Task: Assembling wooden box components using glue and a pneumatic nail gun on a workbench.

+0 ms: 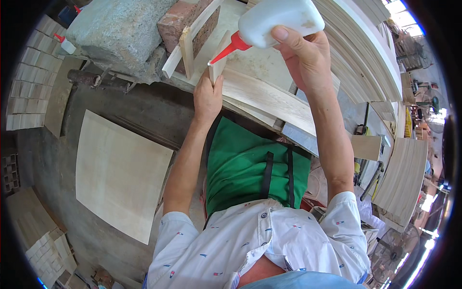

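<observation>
Head view: state of your fingers?

– Left hand (208,98), upper middle of frame: my thumb and fingers pinch a wood strip (217,71). Right hand (306,57), upper right of centre: my fingers grip a white bottle (281,19).

– Red nozzle (228,51)?

– Tip at the strip's near end. Stone block (113,38), upper left.
</observation>
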`<state>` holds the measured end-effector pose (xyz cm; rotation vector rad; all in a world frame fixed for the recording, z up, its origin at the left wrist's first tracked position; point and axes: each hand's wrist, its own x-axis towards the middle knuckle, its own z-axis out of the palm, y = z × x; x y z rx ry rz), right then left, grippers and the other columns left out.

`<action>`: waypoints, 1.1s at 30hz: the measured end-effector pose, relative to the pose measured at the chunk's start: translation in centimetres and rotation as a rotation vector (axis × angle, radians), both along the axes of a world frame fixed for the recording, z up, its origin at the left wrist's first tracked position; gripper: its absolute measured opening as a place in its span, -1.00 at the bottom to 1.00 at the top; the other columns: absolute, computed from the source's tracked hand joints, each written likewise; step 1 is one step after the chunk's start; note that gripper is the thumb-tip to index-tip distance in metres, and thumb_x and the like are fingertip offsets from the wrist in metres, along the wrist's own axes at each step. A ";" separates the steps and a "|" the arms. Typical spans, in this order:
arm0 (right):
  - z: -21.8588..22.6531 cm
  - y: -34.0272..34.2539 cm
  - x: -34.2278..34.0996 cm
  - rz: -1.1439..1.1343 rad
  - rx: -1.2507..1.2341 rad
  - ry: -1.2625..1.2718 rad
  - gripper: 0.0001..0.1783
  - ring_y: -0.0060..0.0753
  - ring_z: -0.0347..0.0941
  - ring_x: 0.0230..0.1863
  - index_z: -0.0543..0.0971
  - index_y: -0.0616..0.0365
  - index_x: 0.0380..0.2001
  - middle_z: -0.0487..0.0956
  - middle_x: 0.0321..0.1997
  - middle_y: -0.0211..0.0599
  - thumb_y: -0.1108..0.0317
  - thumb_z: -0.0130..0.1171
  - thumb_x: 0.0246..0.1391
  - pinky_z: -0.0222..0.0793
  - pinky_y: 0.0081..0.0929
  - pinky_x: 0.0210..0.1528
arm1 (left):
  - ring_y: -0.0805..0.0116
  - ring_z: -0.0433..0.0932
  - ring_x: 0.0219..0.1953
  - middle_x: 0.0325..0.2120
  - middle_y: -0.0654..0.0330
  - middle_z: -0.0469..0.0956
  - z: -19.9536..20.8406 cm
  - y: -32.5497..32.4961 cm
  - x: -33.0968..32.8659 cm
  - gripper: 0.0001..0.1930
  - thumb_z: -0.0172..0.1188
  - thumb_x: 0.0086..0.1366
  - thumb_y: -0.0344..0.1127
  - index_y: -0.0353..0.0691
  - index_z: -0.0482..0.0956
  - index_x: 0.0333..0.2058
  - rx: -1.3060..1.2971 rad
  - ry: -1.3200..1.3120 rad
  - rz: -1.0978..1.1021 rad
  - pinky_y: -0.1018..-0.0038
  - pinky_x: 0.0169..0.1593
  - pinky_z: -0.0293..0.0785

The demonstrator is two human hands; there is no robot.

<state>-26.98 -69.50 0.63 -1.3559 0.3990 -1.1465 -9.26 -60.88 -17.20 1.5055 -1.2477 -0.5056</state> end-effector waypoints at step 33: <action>2.2 -3.4 1.1 -0.140 -0.041 0.100 -0.35 -0.20 0.59 0.04 0.41 0.32 0.18 0.60 0.02 -0.07 0.29 0.43 0.09 0.57 -0.21 0.08 | -0.30 0.56 -0.03 -0.13 -0.26 0.59 0.7 0.2 -0.1 -0.68 0.14 0.43 -0.31 -0.46 0.49 0.01 0.002 -0.023 0.011 0.02 0.04 0.45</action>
